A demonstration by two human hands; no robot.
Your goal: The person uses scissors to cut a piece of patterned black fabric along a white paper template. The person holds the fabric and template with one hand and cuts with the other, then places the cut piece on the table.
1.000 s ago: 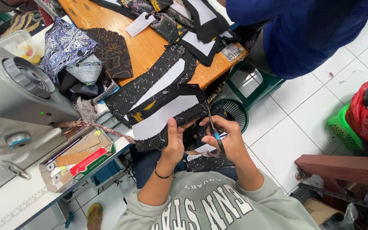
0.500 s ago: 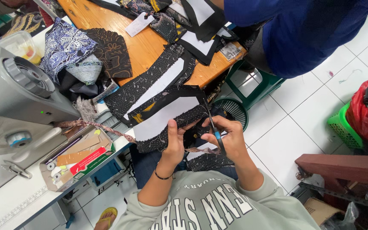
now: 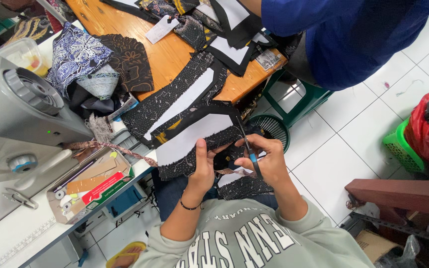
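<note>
Black fabric: a black patterned fabric piece with a white paper-like backing [image 3: 194, 141] sits directly under the left hand's grip, held up over the person's lap.
Left hand [image 3: 202, 171]: its grip is closed on the near edge of the fabric piece, thumb pressed flat on the white backing, fingers hidden beneath.
Right hand [image 3: 266, 161]: its grip is closed around the handles of slim dark scissors with a blue spot on the handle [image 3: 247, 146].
Scissors: the blades run up and away from the right grip and meet the right edge of the fabric piece; whether they are parted cannot be told.
Scraps: small dark fabric offcuts [image 3: 242, 186] lie just below both grips, on the lap.
Beyond the grips: an orange wooden tabletop [image 3: 170, 54] carries more black-and-white cut pieces.
Left of the grips: a grey sewing machine [image 3: 23, 106] stands on a white tabletop [image 3: 21, 233], with an open cardboard box of small tools [image 3: 88, 186] near it.
Past the right grip: a dark green mesh waste basket [image 3: 274, 129] stands on the white tiled floor [image 3: 353, 134].
Other person: a blue sleeve [image 3: 343, 34] is well apart, above.
</note>
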